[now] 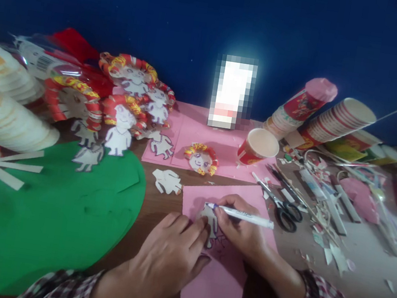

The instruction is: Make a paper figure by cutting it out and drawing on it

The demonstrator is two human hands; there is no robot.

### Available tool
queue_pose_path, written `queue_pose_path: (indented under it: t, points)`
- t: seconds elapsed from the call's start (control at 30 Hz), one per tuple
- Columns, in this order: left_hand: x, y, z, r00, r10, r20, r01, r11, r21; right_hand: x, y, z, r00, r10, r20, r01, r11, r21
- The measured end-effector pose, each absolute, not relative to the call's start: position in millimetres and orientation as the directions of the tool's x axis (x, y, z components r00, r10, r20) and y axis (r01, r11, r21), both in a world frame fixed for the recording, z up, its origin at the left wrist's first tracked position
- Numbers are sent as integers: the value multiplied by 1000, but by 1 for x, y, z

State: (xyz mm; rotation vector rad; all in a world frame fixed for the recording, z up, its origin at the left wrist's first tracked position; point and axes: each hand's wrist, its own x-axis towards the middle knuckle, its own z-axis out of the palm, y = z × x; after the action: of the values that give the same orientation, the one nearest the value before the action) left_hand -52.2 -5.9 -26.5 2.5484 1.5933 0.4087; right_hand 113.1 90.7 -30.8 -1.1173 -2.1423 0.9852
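Marker work on a paper cut-out, at the table edge nearest me. My right hand (pixel 241 232) is closed around a white marker (pixel 248 217), pinched between thumb and fingers. The barrel lies nearly level, with its tip pointing left and sitting at the top of a small paper figure (pixel 210 219). My left hand (pixel 168 249) grips nothing. It lies palm down with the fingers loosely extended, and the fingertips (pixel 198 228) press on the figure's left side. The figure lies on a pink sheet (pixel 217 286), between my two hands. Dark pen lines show on the sheet just below it, but they are too blurred to read.

Surroundings:
- Black-handled scissors (pixel 284 209) lie just right of the pink sheet, near the marker's rear end.
- A red paper cup (pixel 257 148) lies tipped on its side behind them.
- Two cup stacks (pixel 324 118) lean further back on the right, among paper scraps.
- A blank white cut-out (pixel 167 181) lies left of the sheet on bare wood.
- A face with curled red and yellow hair (pixel 201 158) rests on another pink sheet behind it.
- A green disc (pixel 54 217) covers the left side of the table, with finished dolls (pixel 124 123) grouped beyond it.
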Motion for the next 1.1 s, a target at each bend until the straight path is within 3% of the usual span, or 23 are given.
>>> queue_pose_path:
  t: [0.47, 1.1]
  points:
    - [-53, -7, -28, 411, 898, 160, 862, -440, 253, 114, 90, -33, -524, 832, 181, 472, 460, -752]
    - [-53, -7, -28, 417, 895, 157, 865, -444, 233, 114, 91, -33, -541, 825, 161, 468, 455, -758]
